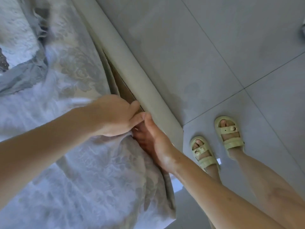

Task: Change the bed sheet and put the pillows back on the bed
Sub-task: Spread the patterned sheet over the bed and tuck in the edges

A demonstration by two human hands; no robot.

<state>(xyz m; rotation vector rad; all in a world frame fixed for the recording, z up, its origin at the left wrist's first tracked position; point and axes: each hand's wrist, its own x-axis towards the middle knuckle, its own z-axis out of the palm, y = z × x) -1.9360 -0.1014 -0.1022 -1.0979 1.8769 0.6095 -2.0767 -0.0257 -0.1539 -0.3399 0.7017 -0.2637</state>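
On the bed [132, 76] the sheet [82, 162] is spread; the left hand [113, 116] grips its edge, the right hand [155, 144] hides its fingers below, so tucking looks unfinished.

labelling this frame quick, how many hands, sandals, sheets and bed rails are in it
hands: 2, left hand and right hand
sandals: 2
floral sheet: 1
bed rail: 1
total: 6

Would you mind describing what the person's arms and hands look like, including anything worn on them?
Both forearms are bare up to the frame edge, with no sleeve in view. The left hand and the right hand show no ring, watch, bracelet or glove on the parts visible; the right hand's fingers are partly hidden.
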